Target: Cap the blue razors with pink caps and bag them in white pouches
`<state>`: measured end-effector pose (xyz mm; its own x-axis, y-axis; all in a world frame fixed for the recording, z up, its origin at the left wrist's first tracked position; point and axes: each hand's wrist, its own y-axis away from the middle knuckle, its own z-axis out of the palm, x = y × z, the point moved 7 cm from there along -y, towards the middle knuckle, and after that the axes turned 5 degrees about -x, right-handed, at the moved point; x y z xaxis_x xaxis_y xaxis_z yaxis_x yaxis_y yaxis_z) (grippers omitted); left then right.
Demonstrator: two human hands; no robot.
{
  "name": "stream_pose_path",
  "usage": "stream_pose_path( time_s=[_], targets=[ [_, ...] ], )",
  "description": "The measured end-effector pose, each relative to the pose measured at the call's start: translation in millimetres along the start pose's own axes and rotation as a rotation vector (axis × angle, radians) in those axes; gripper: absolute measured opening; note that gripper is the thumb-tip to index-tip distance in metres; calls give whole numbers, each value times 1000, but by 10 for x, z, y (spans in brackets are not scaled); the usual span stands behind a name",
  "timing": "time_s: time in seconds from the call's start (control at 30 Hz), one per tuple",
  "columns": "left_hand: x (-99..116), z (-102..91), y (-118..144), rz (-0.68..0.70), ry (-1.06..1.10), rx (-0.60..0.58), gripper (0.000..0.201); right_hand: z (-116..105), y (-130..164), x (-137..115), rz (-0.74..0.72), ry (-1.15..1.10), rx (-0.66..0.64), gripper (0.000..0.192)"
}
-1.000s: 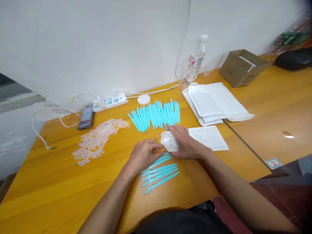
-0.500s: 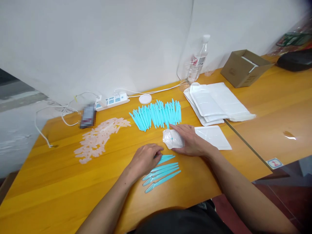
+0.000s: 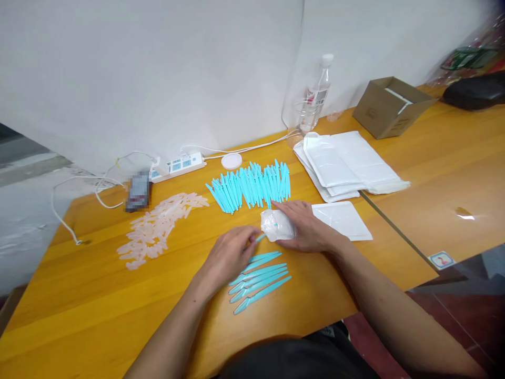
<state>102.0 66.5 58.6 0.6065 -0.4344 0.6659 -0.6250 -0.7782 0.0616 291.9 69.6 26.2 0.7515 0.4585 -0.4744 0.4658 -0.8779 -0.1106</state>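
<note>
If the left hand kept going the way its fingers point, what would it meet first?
Probably the white pouch under the right hand: the left hand points a teal stick at its mouth, nearly touching.

Small dark object [image 3: 138,191] by the power strip [image 3: 178,165] blurred out (perhaps a phone), black item [image 3: 475,90] at far right cut by the edge, bottle [image 3: 315,96] label unreadable, blue stick [image 3: 260,238] mostly hidden between the hands.

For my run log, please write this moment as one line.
left hand: pinches teal stick | right hand: holds white bag, stick tip at its mouth | below hands: teal sticks in a row | surface: wooden table
</note>
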Motion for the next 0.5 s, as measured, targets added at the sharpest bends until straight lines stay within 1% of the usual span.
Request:
stream_pose_path(
  time_s=[0.1,0.13,0.17,0.23,0.3,0.4,0.43,0.5],
  targets=[
    [-162,-369,56,-79,315,340,26,-2,0,8,7,-3,-4,92],
    [-242,-447,80,-113,417,445,29,-3,1,9,8,-7,-4,92],
    [-322,-485,99,-146,512,527,32,-6,1,8,7,-13,-2,93],
    [-463,-454,111,-196,675,614,37,-14,0,2,1,-28,4,93],
    [-569,-340,104,-245,769,629,40,-23,-1,-10,-7,-42,10,93],
    [-642,-136,74,-315,799,592,39,-29,-6,-30,-14,-59,16,91],
    [-637,-55,40,-332,803,547,38,-26,-8,-37,-15,-65,15,91],
    [-573,127,-76,-346,784,412,36,-11,-14,-57,-23,-76,10,90]
  ],
)
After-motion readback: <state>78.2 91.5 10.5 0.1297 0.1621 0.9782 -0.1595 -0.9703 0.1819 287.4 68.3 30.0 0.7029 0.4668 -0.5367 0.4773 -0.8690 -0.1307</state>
